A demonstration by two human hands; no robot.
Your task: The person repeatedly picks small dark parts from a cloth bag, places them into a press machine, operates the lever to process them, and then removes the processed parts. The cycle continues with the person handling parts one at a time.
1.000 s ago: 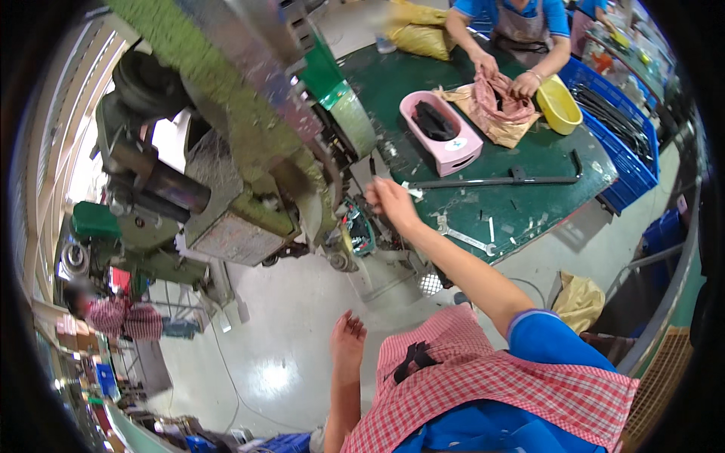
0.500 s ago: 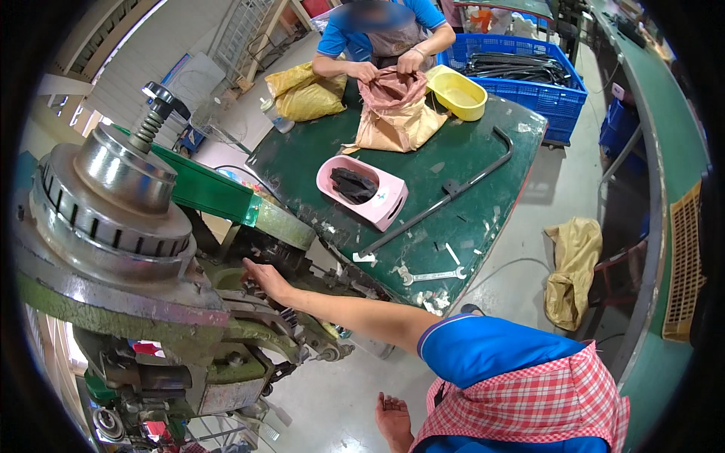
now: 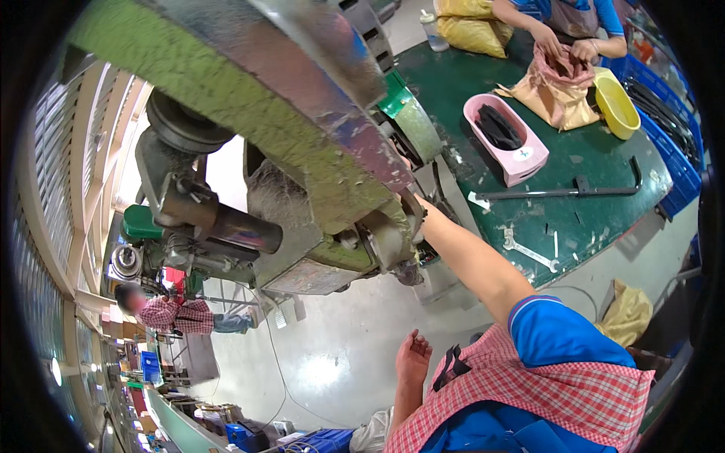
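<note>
My right forearm [image 3: 472, 257] reaches in behind the worn green-and-grey cast arm of a machine [image 3: 325, 143]. The right hand itself is almost wholly hidden by the metal, so its fingers and anything in them do not show. My left hand [image 3: 414, 355] hangs low beside the checked apron [image 3: 544, 362], fingers loosely bent and a little apart, with nothing in it. Nearest to the right arm on the green table [image 3: 521, 219] lies an open-ended wrench [image 3: 531, 251]. Beyond it are a bent black metal bar [image 3: 574, 190] and a pink tub [image 3: 532, 147] with a black bundle inside.
Across the table a co-worker's hands [image 3: 566, 51] work at the mouth of a sack [image 3: 559, 94], beside a yellow tub [image 3: 618, 106]. A blue crate [image 3: 683, 166] stands behind. At far left another person [image 3: 181, 313] stands. A cable [image 3: 279, 370] runs over the floor.
My view has swung left and closer to the machine, so the table sits further right. My right hand, earlier visible beside the machine, is now behind its arm. The left hand stays low.
</note>
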